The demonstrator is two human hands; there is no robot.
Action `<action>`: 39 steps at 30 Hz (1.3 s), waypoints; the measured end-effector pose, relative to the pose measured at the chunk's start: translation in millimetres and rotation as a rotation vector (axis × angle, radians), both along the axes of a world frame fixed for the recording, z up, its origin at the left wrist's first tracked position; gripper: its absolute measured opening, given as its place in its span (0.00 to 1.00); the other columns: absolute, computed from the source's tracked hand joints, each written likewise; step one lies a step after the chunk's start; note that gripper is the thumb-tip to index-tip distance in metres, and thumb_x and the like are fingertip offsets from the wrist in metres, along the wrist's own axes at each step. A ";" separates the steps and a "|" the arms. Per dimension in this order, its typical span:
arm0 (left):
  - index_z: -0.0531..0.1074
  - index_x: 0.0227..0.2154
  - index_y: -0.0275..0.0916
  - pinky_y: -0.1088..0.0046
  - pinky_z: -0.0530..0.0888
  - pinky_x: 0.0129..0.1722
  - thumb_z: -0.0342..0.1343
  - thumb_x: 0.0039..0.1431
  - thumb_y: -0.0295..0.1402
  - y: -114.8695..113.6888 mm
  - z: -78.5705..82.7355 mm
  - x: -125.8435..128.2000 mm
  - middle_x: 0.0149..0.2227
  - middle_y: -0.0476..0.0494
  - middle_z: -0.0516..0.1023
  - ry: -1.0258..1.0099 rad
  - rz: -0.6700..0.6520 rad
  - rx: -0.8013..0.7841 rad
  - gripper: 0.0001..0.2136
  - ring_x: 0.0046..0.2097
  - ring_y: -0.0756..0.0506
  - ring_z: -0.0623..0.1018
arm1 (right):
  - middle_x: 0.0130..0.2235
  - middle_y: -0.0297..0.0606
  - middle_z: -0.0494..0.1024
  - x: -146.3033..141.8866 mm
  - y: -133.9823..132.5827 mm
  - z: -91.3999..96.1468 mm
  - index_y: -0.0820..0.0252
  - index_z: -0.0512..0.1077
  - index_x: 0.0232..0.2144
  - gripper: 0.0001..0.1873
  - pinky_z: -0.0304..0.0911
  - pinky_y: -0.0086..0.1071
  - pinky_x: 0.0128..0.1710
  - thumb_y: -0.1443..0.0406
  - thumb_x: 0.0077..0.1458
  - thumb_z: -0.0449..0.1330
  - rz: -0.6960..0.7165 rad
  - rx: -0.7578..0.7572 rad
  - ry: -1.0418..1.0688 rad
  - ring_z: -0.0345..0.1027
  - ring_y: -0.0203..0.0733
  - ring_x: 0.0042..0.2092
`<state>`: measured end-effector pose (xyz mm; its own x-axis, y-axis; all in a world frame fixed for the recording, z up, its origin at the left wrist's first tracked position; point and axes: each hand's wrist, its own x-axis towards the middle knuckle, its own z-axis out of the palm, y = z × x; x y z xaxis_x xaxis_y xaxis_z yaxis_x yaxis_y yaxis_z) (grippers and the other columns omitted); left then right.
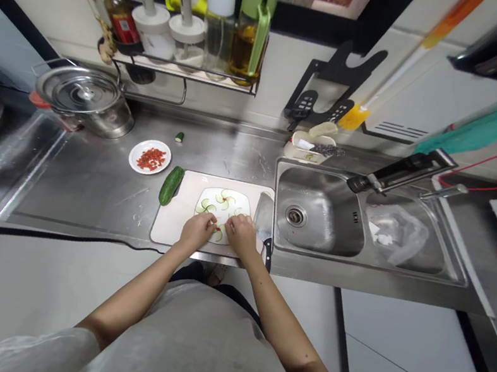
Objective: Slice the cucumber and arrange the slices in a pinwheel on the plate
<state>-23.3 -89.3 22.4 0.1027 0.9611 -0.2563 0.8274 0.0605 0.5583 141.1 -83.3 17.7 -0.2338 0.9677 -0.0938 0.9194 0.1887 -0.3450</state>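
A white plate (pixel 227 196) sits on the pale cutting board (pixel 170 220), with several thin cucumber slices (pixel 225 199) laid out in flower shapes and small red bits at their centres. Both hands rest at the plate's near edge. My left hand (pixel 197 230) has its fingers curled and pinched at the rim beside a slice. My right hand (pixel 241 234) is likewise curled, fingertips down on the slices near the rim. What the fingers pinch is too small to make out.
A cucumber piece (pixel 170 185) lies at the board's left edge. A small dish of red bits (pixel 150 157) stands behind it. A cleaver (pixel 264 218) lies between board and sink (pixel 320 215). A lidded steel pot (pixel 82 96) sits at the left. A rack of bottles (pixel 194 29) hangs behind.
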 end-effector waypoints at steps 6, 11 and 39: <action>0.74 0.35 0.41 0.73 0.67 0.38 0.54 0.57 0.32 -1.7 2.3 -3.8 0.32 0.48 0.76 -0.063 0.023 0.030 0.05 0.37 0.47 0.74 | 0.34 0.37 0.72 16.8 -0.9 5.3 0.58 0.72 0.31 0.08 0.49 0.32 0.39 0.64 0.60 0.54 -0.087 0.038 0.079 0.58 0.41 0.39; 0.74 0.34 0.41 0.74 0.68 0.38 0.54 0.56 0.31 -7.5 9.8 -8.8 0.32 0.49 0.76 -0.147 0.079 0.043 0.05 0.36 0.48 0.74 | 0.31 0.36 0.72 31.6 -8.8 12.2 0.59 0.71 0.29 0.10 0.52 0.30 0.39 0.65 0.59 0.52 -0.145 0.070 0.153 0.59 0.40 0.36; 0.75 0.35 0.41 0.75 0.67 0.37 0.53 0.56 0.35 60.6 25.9 -94.8 0.32 0.49 0.76 -0.110 0.486 0.304 0.08 0.35 0.49 0.74 | 0.26 0.40 0.73 37.5 -5.6 15.3 0.55 0.70 0.24 0.23 0.59 0.35 0.34 0.48 0.59 0.47 -0.069 0.108 0.396 0.64 0.44 0.32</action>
<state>-118.0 -28.7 48.3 -0.3578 0.9335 0.0257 0.6812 0.2420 0.6910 178.6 -89.0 33.1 -0.1659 0.9817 0.0932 0.7314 0.1859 -0.6561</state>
